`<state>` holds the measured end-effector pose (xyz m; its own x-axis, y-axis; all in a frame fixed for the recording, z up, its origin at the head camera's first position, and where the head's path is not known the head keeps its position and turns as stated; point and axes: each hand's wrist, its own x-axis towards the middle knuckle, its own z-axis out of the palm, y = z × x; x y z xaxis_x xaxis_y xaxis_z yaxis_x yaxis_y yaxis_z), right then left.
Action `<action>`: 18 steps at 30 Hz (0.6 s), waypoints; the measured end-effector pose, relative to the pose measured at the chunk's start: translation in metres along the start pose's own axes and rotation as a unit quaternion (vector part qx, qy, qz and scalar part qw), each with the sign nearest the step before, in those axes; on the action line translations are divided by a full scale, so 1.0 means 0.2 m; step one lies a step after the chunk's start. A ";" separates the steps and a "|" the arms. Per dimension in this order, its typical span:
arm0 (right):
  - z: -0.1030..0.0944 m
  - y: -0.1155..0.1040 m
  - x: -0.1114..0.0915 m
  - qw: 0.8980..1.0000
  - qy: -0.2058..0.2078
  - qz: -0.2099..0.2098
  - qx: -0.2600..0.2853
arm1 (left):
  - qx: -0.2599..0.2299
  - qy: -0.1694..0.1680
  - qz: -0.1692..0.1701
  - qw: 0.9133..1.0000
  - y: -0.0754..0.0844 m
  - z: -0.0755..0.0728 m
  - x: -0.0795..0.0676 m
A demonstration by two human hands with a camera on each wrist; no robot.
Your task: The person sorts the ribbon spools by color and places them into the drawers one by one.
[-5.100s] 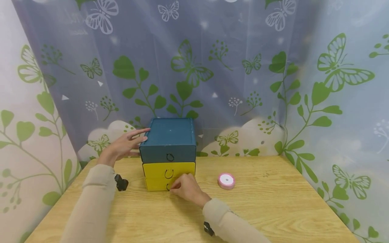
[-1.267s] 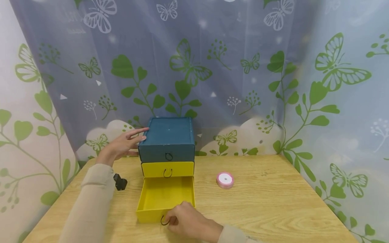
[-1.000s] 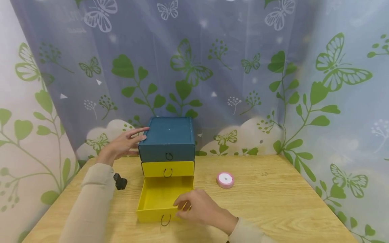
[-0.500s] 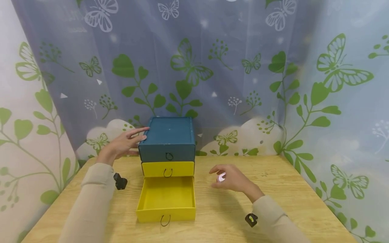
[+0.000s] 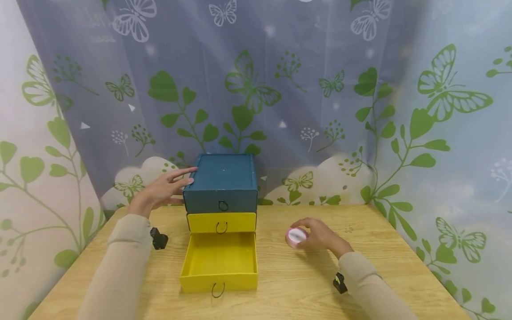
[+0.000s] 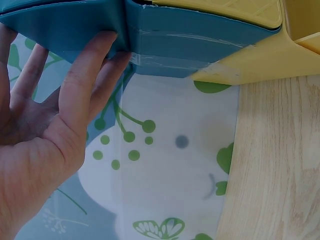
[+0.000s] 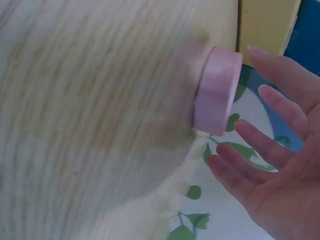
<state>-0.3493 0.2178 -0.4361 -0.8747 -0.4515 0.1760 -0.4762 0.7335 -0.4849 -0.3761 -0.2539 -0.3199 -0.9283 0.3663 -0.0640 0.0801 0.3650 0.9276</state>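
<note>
Head view: patterned curtain (image 5: 288,104) hangs behind jutting yellow drawer (image 5: 220,258).

See a round, pink-rimmed white spool (image 5: 294,237) lying flat, right of a boxy blue-and-yellow drawer unit (image 5: 225,175) (with lowest yellow drawer (image 5: 200,282) pulled out).

The right hand (image 5: 318,235) is covering part of the pink roll (image 5: 295,237), whose centre is blurring in the head view. The bottom edge is cutting off both sleeves (image 5: 120,266) and the tabletop (image 5: 284,293); the left wrist view is cropping the drawer box (image 6: 200,50) and the left hand (image 6: 50,135).
</note>
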 end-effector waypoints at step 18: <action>0.07 0.07 0.05 1.000 0.007 -0.008 -0.007 | -0.001 0.003 -0.004 1.000 0.00 0.00 0.00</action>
<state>-0.3631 0.2159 -0.4537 -0.8681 -0.4561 0.1959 -0.4913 0.7328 -0.4707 -0.3765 -0.2528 -0.3194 -0.9309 0.3584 -0.0703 0.0709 0.3660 0.9279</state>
